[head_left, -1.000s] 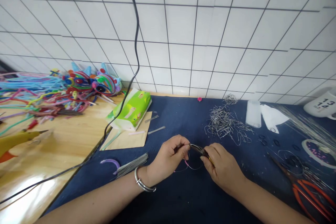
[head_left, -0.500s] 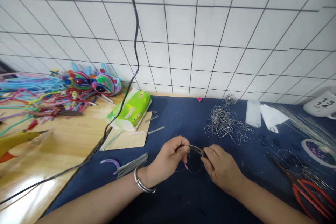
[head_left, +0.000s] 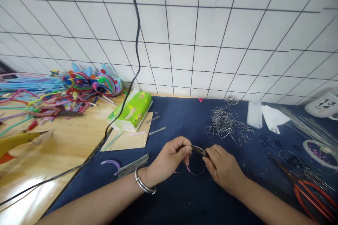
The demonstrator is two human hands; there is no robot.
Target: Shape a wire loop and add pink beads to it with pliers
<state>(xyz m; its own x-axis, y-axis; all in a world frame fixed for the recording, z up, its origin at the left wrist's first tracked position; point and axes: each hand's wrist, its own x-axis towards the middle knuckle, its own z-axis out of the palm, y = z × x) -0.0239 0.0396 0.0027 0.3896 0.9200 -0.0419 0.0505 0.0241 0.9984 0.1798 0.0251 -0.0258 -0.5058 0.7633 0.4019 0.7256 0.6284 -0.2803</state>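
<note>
Between my hands, above the dark blue cloth, is a thin wire loop (head_left: 197,174) with small pink beads (head_left: 188,168) on its left part. My left hand (head_left: 171,158) pinches the loop's upper left side between thumb and fingers. My right hand (head_left: 224,168) is closed around a small dark tool (head_left: 200,151), whose tip reaches toward my left fingertips; its handle is hidden in my palm. A silver bangle (head_left: 142,182) circles my left wrist. Left of that wrist lie a bundle of cut wires (head_left: 134,165) and a purple curved piece (head_left: 112,163).
Behind my hands lies a tangled wire pile (head_left: 224,123). Orange-handled scissors (head_left: 311,197), a bead dish (head_left: 319,153) and a mug (head_left: 323,103) are at right. A green tissue pack (head_left: 133,109), black cable (head_left: 137,42), yellow glue gun (head_left: 16,142) and colourful pipe cleaners (head_left: 34,84) are left.
The wire loop and the dark tool have shifted very slightly. Both hands keep nearly the same place and the same hold.
</note>
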